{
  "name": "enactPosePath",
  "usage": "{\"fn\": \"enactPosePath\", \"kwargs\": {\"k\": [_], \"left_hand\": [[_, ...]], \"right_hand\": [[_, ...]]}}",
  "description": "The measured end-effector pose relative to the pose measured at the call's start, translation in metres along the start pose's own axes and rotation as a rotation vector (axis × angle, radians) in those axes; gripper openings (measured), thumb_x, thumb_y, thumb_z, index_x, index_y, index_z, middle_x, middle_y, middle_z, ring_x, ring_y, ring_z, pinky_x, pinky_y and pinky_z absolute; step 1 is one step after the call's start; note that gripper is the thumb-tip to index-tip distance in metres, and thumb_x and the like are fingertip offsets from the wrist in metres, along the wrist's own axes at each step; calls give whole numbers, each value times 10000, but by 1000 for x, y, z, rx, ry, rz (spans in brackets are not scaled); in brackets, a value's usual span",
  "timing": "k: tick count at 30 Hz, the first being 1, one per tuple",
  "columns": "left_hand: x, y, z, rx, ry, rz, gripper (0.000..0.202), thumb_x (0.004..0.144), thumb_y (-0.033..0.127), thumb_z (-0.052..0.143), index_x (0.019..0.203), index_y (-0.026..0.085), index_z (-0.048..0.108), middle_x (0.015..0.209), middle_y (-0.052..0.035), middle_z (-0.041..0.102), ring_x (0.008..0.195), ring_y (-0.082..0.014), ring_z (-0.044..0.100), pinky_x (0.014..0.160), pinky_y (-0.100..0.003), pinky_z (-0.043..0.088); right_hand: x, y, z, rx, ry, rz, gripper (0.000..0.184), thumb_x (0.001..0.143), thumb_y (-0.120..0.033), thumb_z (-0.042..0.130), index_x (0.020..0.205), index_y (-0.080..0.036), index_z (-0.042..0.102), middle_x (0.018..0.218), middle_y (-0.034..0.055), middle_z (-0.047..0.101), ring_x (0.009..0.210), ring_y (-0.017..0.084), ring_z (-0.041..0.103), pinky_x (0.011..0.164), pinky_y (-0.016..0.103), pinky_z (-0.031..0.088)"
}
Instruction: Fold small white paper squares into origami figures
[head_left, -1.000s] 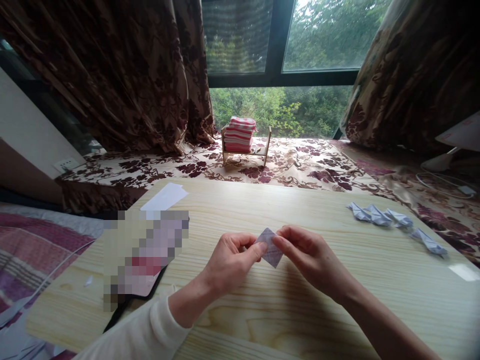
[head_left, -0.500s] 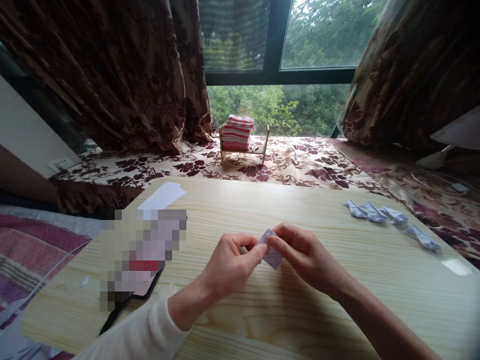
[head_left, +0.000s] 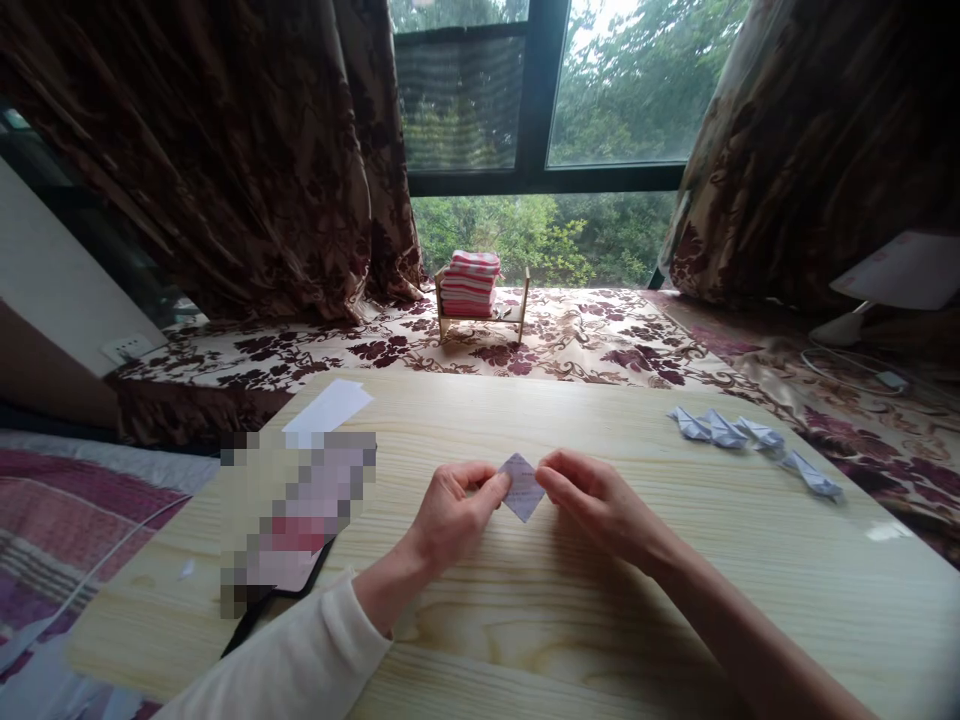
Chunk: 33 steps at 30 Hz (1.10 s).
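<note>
A small folded square of paper (head_left: 523,490) with faint print is held up as a diamond above the table. My left hand (head_left: 457,510) pinches its left corner between thumb and fingers. My right hand (head_left: 589,500) has its thumb and fingertips closed at the right corner. Both hands are just over the wooden tabletop (head_left: 480,620). Several folded white paper pieces (head_left: 726,431) lie in a row at the back right of the table.
White paper strips (head_left: 328,408) and a blurred-out flat item (head_left: 300,520) lie on the left side. A paper scrap (head_left: 186,569) is near the left edge. Beyond the table, a small wooden rack (head_left: 480,322) holds striped cloths (head_left: 470,284); a lamp (head_left: 896,270) stands right.
My thumbs have drawn apart, so more of the paper's face shows between the hands. The camera view has tilted up and shifted slightly right.
</note>
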<state>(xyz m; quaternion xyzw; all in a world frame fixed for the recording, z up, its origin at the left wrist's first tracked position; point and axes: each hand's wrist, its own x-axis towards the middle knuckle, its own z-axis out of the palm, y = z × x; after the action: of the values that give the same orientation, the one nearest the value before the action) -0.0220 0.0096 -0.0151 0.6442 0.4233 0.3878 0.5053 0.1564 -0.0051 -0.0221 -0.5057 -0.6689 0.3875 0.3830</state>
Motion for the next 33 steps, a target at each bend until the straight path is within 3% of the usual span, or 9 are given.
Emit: {"fn": "enactPosePath", "kwargs": {"k": [10,15,19,26,33], "left_hand": [[1,-8,-2,33,-2,70,303,785,329,532,602,112,637,559,-8,530,576,-119,452,560,-233,347],[-1,-6,2,66,-27,104,282,791,311,538,657,105,677,617,-34,607,629,-144,515,610,-240,388],[-2,-4,4,88,-72,135,287,801,321,537,690,106,690,693,-57,658,700,-172,563,673,-252,425],[-1,-5,3,168,-77,163,278,793,301,544,616,121,659,608,-29,605,643,-148,521,652,-247,399],[-2,-4,3,237,-86,185,279,805,284,533,610,135,667,627,-32,612,662,-158,531,682,-268,396]], "right_hand": [[0,3,1,-22,11,-87,304,883,-392,448,679,-178,521,603,-28,454,576,116,406,543,244,340],[2,3,6,4,27,-106,248,877,-378,459,793,-174,572,710,-1,548,670,134,488,617,252,386],[0,-1,13,16,19,-111,230,854,-359,496,729,-173,547,655,-13,521,623,125,459,568,243,369],[1,1,10,26,52,-82,324,879,-373,426,642,-170,511,591,-24,461,564,112,416,520,242,336],[1,-3,10,53,72,-106,237,840,-356,515,698,-169,548,649,-8,533,628,122,457,577,241,379]]}}
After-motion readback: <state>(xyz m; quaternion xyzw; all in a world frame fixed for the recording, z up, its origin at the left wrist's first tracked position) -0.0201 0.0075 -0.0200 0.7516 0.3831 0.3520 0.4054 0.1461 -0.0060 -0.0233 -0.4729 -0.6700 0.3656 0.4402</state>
